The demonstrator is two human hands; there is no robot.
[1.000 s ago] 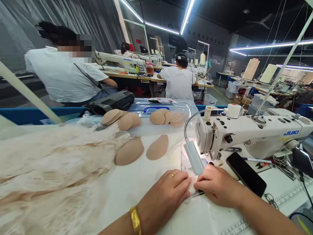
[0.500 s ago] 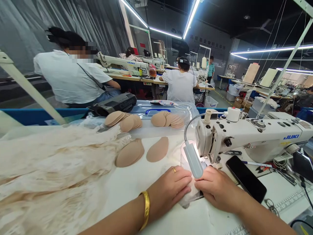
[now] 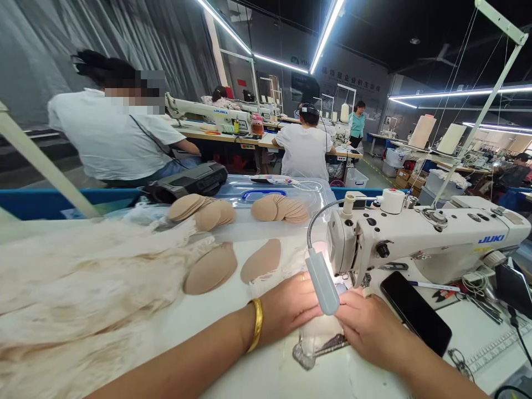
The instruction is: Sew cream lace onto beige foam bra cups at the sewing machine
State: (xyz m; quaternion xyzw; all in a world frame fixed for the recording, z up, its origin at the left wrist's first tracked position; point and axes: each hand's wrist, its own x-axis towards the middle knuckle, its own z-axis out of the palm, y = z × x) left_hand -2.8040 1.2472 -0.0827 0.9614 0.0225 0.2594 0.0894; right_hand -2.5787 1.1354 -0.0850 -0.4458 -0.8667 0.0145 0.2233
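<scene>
Strip lights (image 3: pixel 327 36) run above a sewing room, and a white table (image 3: pixel 257 382) fills your foreground. Your workpiece, a pale fabric (image 3: pixel 266 281), lies on the table at the head of the machine (image 3: pixel 415 233). It is thin and whitish, with a ragged, lace-like edge to the left of your left hand (image 3: pixel 293 305). Both hands and the lamp (image 3: pixel 323 282) cover much of it; its full outline cannot be read.

Your left hand rests palm down, fingers together and pointing toward the machine. Your right hand (image 3: pixel 366 324) is bent, fingertips near those of the left, beneath the lamp. You cannot tell from this view whether either hand pinches the fabric.

Compared with half a second ago, your left hand is farther forward, nearer the machine head. The lacy edge now overlaps the lower right side of the single pad (image 3: pixel 255 260), which previously lay uncovered. More of the metal plate (image 3: pixel 330 344) is exposed in front of your hands. The paired pads (image 3: pixel 210 270) remain overlapped to the left.
</scene>
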